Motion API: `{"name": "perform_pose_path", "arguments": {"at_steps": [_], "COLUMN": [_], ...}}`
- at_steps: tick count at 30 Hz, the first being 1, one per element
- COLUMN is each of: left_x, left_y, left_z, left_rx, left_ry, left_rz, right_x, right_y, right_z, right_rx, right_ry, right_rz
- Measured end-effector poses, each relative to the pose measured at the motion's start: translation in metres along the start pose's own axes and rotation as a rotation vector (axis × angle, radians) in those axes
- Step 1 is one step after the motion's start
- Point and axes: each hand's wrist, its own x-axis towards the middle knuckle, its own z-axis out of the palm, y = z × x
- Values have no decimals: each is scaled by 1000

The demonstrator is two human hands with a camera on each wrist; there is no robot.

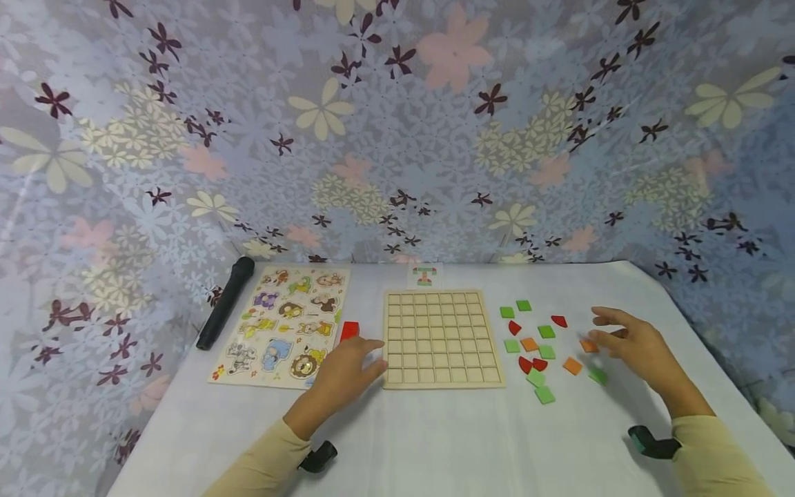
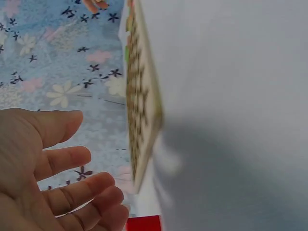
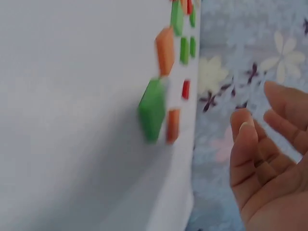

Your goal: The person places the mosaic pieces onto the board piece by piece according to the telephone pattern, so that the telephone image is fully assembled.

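Observation:
My left hand [image 1: 344, 369] hovers at the left edge of a wooden grid board [image 1: 442, 386], thumb and fingers apart with nothing between them. Just beyond its knuckles lies a red block [image 1: 350, 329], also seen at the bottom of the left wrist view. Over the right side of the table, my right hand [image 1: 640, 348] has loosely bent fingers and holds nothing. Its fingertips overlap an orange square tile [image 1: 589, 346] in the head view; a green tile [image 3: 152, 111] lies close by. Several more green, orange and red pieces [image 1: 546, 331] spread between that hand and the board.
A small card [image 1: 425, 276] with a coloured T-shaped pattern lies behind the board. At left is an animal picture puzzle [image 1: 288, 324], with a black microphone-like rod [image 1: 226, 304] along its outer side. Floral cloth [image 1: 397, 138] hangs behind the white table [image 1: 447, 442].

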Motion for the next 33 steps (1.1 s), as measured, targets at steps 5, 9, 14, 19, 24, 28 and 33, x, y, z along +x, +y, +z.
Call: {"name": "perform_pose_path", "arguments": {"at_steps": [5,9,14,19,24,28,33], "left_x": [-4,-4,-1,0,2,3,4], "left_y": [-5,-6,-5,0,2,3,4], "left_z": [10,15,22,25,30,33,34], "left_rx": [60,58,101,153,184,187,182], "left_ry": [-15,-15,-68,-161,-205,-219,-228], "left_rz": [-8,18,37,15,36,32,20], "right_x": [0,5,12,17,21,23,23], "right_y": [14,1,-15,-20,-20,-22,-21], "right_z": [3,20,41,51,53,53,53], "right_rx": [92,91,-3,-104,-167,-183,-200], "right_ry": [-32,-117,-161,-152,-165,-179,-174], "right_rz": [54,74,36,24,38,25,-5]}}
